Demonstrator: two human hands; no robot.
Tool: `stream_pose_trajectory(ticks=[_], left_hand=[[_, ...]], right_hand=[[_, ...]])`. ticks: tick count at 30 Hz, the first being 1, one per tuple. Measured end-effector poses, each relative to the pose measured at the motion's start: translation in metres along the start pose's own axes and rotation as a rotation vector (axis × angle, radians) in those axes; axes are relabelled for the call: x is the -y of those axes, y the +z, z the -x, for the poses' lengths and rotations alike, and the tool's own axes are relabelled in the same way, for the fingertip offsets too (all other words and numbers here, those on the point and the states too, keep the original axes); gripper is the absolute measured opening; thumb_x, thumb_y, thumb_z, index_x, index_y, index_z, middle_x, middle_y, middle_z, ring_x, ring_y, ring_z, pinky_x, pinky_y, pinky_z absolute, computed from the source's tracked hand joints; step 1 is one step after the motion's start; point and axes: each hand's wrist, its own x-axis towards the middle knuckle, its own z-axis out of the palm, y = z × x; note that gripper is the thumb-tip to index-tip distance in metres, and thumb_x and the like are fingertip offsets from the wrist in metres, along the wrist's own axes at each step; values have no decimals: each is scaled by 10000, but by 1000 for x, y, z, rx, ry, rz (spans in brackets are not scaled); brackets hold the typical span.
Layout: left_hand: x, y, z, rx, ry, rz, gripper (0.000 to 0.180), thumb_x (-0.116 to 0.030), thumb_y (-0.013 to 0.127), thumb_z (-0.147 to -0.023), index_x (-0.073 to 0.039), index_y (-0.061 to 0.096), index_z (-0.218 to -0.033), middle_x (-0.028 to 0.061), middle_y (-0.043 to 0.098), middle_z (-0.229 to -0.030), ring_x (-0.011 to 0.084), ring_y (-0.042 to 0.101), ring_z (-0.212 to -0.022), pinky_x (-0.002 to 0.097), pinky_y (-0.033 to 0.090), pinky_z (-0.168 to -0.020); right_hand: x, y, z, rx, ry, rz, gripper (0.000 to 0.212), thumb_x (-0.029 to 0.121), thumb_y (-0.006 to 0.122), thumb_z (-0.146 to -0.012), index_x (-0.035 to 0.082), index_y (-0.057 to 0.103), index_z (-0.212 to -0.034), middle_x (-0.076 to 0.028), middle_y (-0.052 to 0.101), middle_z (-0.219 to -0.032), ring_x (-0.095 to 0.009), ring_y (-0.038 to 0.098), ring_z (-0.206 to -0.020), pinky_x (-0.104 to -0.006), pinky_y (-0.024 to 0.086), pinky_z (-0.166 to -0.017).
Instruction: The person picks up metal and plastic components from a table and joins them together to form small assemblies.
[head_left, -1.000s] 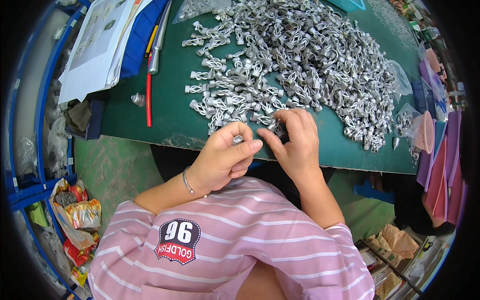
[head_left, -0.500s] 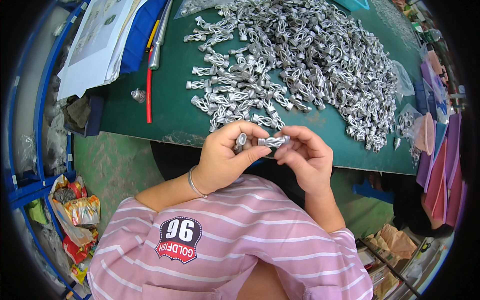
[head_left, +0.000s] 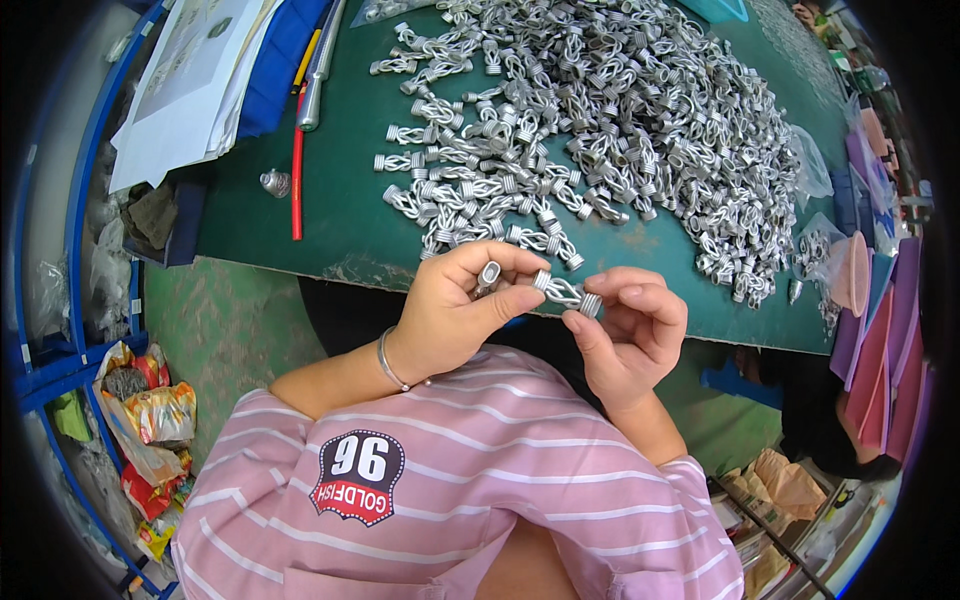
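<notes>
My left hand [head_left: 455, 305] pinches one end of a silvery metal fitting [head_left: 563, 292] between thumb and fingers. This fitting has ribbed ends and a middle of twisted open strands. Its other ribbed end sits between the thumb and index finger of my right hand [head_left: 640, 335]. A second metal fitting [head_left: 488, 277] is tucked in my left hand, its oval hollow end facing up; the rest of it is hidden. Just beyond my hands, a large heap of similar fittings [head_left: 640, 120] covers much of the green table [head_left: 340, 215].
Left on the table lie a red rod [head_left: 297, 180], a silver tool [head_left: 318, 85], a small metal piece [head_left: 275, 183] and papers [head_left: 185, 90] over a blue bin. A blue rack [head_left: 50, 375] stands at left. Pink and purple panels [head_left: 890, 350] stand at right.
The held fitting has turned so its right end tilts down toward me. My right hand has shifted slightly right, its fingers spread wider around that end.
</notes>
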Motion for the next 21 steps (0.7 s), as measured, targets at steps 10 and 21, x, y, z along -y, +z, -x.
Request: stream_pose_trajectory(ticks=[10,21], left_hand=[[-1,-12,-1,122,-305,693,244,-124,495,-921,-15,481,-1139,77,553,-825,113,526,-618,221,431,-499],[-6,-12,3,-43,-109,203,218,-60,602,-850,-25,525,-1050,-20,499,-701,23,416,-539,170,337,-473]], right_hand=[[-1,0,-27,154,-73,589,174,-41,668,-680,0,606,-838,-129,603,-850,-262,569,-738,-316,444,-651],[-16,-3,-29,242,-60,900,166,49,670,-725,50,607,-879,-84,554,-821,-249,518,-757,-337,384,-660]])
